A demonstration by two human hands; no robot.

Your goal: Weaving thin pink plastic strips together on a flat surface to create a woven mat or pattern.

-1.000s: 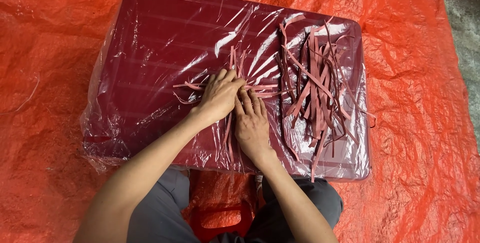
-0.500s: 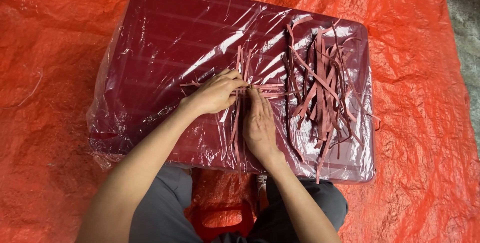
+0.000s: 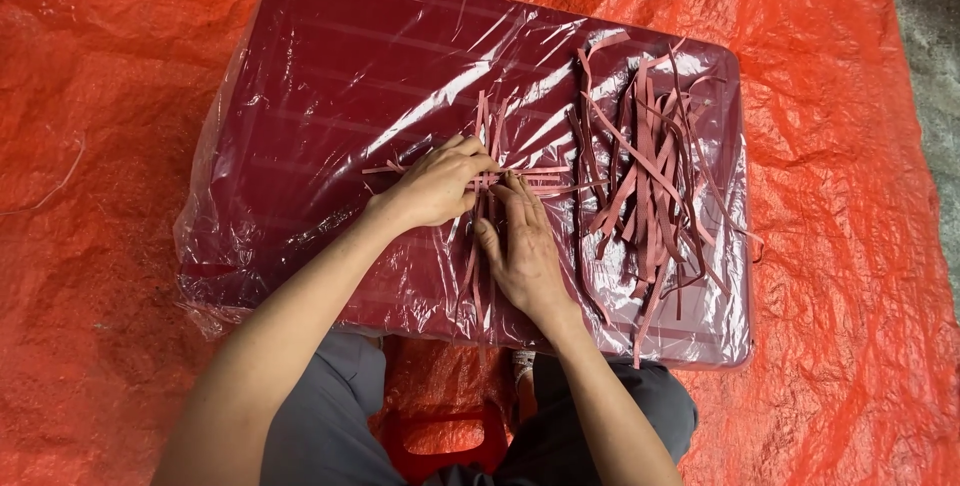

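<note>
1. An orange tarp (image 3: 110, 146) covers the ground on every side of a dark red surface (image 3: 330, 76), which is wrapped in clear plastic film (image 3: 215, 246) that bunches along its left edge.
2. The left part of the surface is bare film with glare streaks.
3. The left hand (image 3: 435, 186) lies near the middle of the surface, fingers curled down and pinching the crossed pink strips (image 3: 490, 181) where they overlap.
4. The crossed pink strips form a small lattice at the middle of the surface: several run toward the near edge and the far edge, and a few run sideways, their ends sticking out left of the left hand.
5. The right hand (image 3: 525, 251) lies just right of the left hand, touching it, palm down and fingers flat, pressing the strips onto the surface without gripping them.
6. A loose pile of pink strips (image 3: 650, 186) lies along the right part of the surface, near the right hand but apart from it, reaching from the far edge almost to the near edge.
7. Below the near edge show grey trousers (image 3: 330, 416) and a red stool (image 3: 440, 436).
</note>
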